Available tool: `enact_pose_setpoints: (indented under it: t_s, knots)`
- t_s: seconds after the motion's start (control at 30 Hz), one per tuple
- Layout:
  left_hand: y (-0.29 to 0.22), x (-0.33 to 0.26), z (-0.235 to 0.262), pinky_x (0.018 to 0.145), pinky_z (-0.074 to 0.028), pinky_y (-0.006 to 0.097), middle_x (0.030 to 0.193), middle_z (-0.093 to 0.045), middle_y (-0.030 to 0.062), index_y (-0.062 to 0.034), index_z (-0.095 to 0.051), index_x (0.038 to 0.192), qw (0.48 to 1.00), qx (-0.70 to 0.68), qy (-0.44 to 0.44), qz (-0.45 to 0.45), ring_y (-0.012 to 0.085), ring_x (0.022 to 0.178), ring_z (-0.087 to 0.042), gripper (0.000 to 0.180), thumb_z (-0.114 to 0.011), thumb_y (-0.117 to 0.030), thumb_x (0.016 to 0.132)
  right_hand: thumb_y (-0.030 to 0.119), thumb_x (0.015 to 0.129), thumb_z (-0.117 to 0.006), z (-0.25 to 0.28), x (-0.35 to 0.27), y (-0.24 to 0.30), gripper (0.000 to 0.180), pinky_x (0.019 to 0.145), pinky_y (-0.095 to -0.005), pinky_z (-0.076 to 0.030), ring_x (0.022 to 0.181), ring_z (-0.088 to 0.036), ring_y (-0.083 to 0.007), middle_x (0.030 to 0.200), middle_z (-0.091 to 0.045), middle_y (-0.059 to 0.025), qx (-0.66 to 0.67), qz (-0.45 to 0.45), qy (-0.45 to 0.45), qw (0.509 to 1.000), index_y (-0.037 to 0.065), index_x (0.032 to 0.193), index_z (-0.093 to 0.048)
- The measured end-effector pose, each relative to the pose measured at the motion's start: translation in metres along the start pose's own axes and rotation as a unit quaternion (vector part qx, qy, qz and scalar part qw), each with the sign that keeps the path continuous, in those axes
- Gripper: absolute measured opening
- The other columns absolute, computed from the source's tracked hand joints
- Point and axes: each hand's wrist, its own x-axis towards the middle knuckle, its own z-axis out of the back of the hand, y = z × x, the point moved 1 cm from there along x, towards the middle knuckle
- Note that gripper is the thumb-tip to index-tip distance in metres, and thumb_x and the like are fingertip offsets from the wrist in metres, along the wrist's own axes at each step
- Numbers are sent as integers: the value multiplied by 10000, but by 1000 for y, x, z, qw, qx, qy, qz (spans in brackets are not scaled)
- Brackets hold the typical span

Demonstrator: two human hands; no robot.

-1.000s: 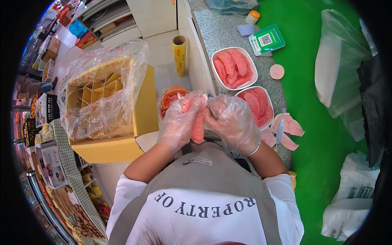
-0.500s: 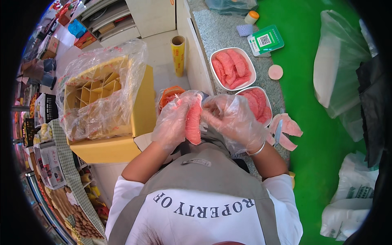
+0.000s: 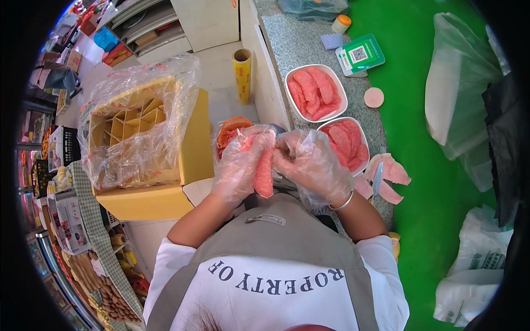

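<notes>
My left hand (image 3: 234, 168), in a clear plastic glove, is closed around a peeled pink pomelo segment (image 3: 264, 177), which hangs with its lower end toward my apron. My right hand (image 3: 320, 165), gloved too, is pinched at the segment's upper edge; its fingertips hide whatever they hold. Just right of my hands, a white tub (image 3: 362, 165) holds peeled pomelo pieces, partly covered by my right hand. Beyond it stands a second white tub (image 3: 296, 112) filled with more pieces. Beside the nearer tub lie cut pomelo peel (image 3: 396, 172) and a knife (image 3: 377, 179).
An orange-rimmed container (image 3: 234, 126) with pink scraps sits behind my left hand. A cardboard box (image 3: 196, 143) with dividers and plastic film stands at left, near a yellow roll (image 3: 242, 77). On the counter (image 3: 276, 41) are a code stand (image 3: 361, 55) and an orange-capped jar (image 3: 341, 23).
My right fingers have closed in on the segment's upper edge and are pinched tighter. My left hand has shifted slightly right, tilting the segment a little.
</notes>
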Motion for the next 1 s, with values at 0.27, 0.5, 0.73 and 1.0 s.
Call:
enact_pose_setpoints:
  t_s: [0.27, 0.5, 0.73, 1.0]
  knots:
    - [-1, -1, 8, 921, -514, 284, 1118, -644, 71, -2, -619, 1181, 994, 107, 25, 6, 147, 1016, -621, 286, -622, -214, 989, 224, 835, -671, 2, 1, 1, 274, 595, -473, -487, 668, -613, -386, 666, -579, -196, -111, 113, -18, 987, 33, 686, -544]
    - [0, -1, 20, 948, -468, 307, 1136, -660, 88, -21, -636, 1201, 984, 155, 51, -66, 182, 1045, -614, 485, -431, -433, 1047, 160, 820, -714, 8, 1, 2, 158, 615, -440, -510, 681, -628, -340, 751, -628, -167, 54, 34, -43, 997, 24, 864, -646]
    - [1, -6, 19, 981, -445, 350, 1195, -642, 148, -25, -604, 1262, 955, 207, 89, -195, 261, 1117, -606, 429, -385, -321, 1042, 162, 825, -732, 3, -2, 13, 163, 604, -429, -513, 704, -639, -327, 842, -653, -136, -119, 169, -133, 969, 52, 921, -659]
    - [-33, -26, 0, 938, -456, 370, 1079, -659, 170, -6, -638, 1198, 900, 363, 62, -234, 285, 1006, -616, 345, -455, -205, 985, 174, 853, -701, 0, -2, 9, 157, 609, -463, -499, 696, -622, -361, 796, -616, -161, -131, 127, -79, 980, 40, 876, -621]
